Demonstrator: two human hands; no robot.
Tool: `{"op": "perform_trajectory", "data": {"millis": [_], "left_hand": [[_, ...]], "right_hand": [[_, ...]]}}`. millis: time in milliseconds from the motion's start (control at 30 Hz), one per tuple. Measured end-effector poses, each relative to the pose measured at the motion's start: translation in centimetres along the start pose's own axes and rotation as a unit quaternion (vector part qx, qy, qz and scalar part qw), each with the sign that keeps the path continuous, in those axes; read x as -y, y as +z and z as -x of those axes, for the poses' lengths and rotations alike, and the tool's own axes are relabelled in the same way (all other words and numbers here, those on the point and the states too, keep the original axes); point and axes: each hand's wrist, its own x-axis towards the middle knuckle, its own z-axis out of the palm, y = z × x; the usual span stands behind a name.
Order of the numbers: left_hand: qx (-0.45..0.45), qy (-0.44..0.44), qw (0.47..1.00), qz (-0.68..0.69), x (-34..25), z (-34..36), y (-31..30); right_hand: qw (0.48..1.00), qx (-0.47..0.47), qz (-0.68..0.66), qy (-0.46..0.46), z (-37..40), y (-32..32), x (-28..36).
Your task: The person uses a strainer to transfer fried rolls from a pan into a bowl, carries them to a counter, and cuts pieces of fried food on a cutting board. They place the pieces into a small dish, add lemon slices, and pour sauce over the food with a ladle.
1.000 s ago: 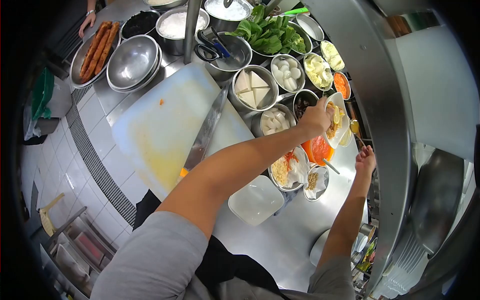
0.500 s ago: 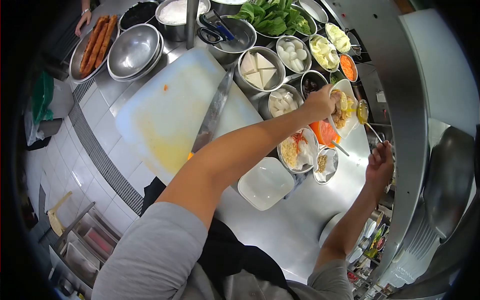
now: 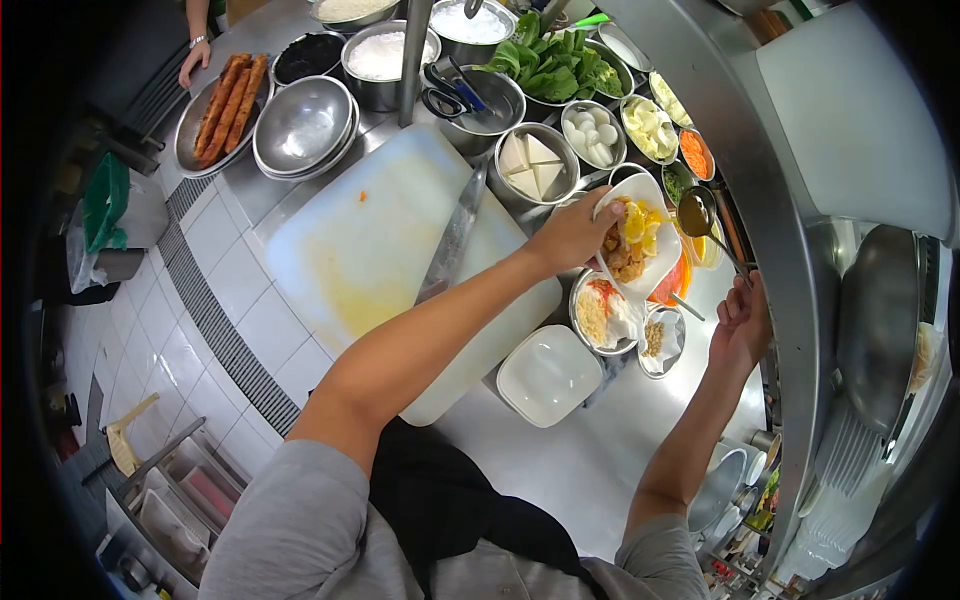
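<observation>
My left hand (image 3: pixel 570 235) grips the rim of a white bowl (image 3: pixel 663 268), thumb over its inside edge. The bowl is tilted and holds browned chunks (image 3: pixel 625 262) and yellow pieces (image 3: pixel 638 222). My right hand (image 3: pixel 743 322) is closed on the handle of a metal ladle (image 3: pixel 697 212). The ladle's cup hangs just right of the bowl, apart from my left hand. Partly hidden behind the bowl is a container of orange-red sauce (image 3: pixel 682 276). Below it stand a bowl with chopped yellowish bits and red shreds (image 3: pixel 597 315) and a small paper-lined dish (image 3: pixel 660 340).
An empty white bowl (image 3: pixel 550 375) sits near me. A knife (image 3: pixel 455 235) lies on the cutting board (image 3: pixel 350 250). Metal bowls (image 3: pixel 303 125), a tray of long fried sticks (image 3: pixel 232 110), greens (image 3: pixel 550 65) and tofu (image 3: pixel 530 165) line the far side. A steel shelf edge (image 3: pixel 745 130) rises at right.
My left hand has brought the white bowl leftward and nearer to me. The ladle has shifted left, and its cup, yellow before, now looks dark. The whole view has shifted slightly.
</observation>
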Motion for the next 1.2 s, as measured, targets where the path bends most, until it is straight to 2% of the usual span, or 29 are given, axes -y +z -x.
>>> {"op": "perform_trajectory", "data": {"millis": [133, 200, 367, 500, 567, 667, 933, 1100, 1200], "left_hand": [[-0.002, -0.002, 1.0, -0.002, -0.6, 1.2, -1.5], [-0.018, 0.014, 1.0, 0.003, 0.0, 1.1, -1.8], [-0.022, 0.036, 0.999, 0.021, -1.2, 2.4, -2.0], [-0.009, 0.006, 1.0, 0.019, -1.6, 2.9, -1.8], [-0.006, 0.003, 1.0, 0.013, -1.3, 2.8, -1.9], [-0.008, 0.009, 1.0, -0.001, -1.0, 2.7, -1.8], [-0.028, 0.011, 0.997, 0.073, -0.7, 2.9, -1.8], [-0.013, -0.015, 0.999, 0.047, -0.7, 2.7, -1.3], [-0.003, -0.037, 0.999, 0.028, -0.7, 2.8, -0.9]], "right_hand": [[1.0, 0.009, 0.012, -0.019, 2.1, 0.1, 0.7], [0.998, 0.052, 0.023, -0.008, 3.4, 0.5, 1.1], [0.999, 0.022, 0.018, 0.035, 5.0, 3.0, 0.7], [0.998, 0.055, 0.006, 0.007, 4.5, 4.2, 0.2], [0.996, 0.077, -0.001, -0.047, 3.9, 4.1, -0.2], [0.996, 0.036, 0.002, -0.086, 2.8, 2.7, -1.1], [0.995, 0.026, 0.038, -0.085, 4.7, 0.5, -0.2], [0.996, 0.02, 0.067, -0.059, 6.8, 1.6, -0.1], [0.986, 0.069, 0.101, -0.118, 7.0, 2.5, -0.6]]}}
